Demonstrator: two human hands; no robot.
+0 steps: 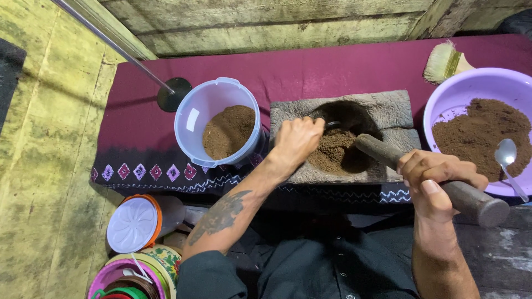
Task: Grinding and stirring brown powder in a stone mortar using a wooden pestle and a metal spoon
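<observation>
1. At centre of the head view, I see a grey stone mortar (388,108) on a maroon cloth (310,69), with brown powder (332,152) in its hollow.
2. My left hand (296,141) is curled shut around a dark spoon (331,125) dipping into the hollow.
3. My right hand (438,177), at four o'clock, is wrapped tight around a dark pestle (382,152), its tip touching the powder.
4. At nine o'clock stands a clear tub (194,119) of powder; at three o'clock, a lilac bowl (471,83) holds powder and a metal spoon (507,155).
</observation>
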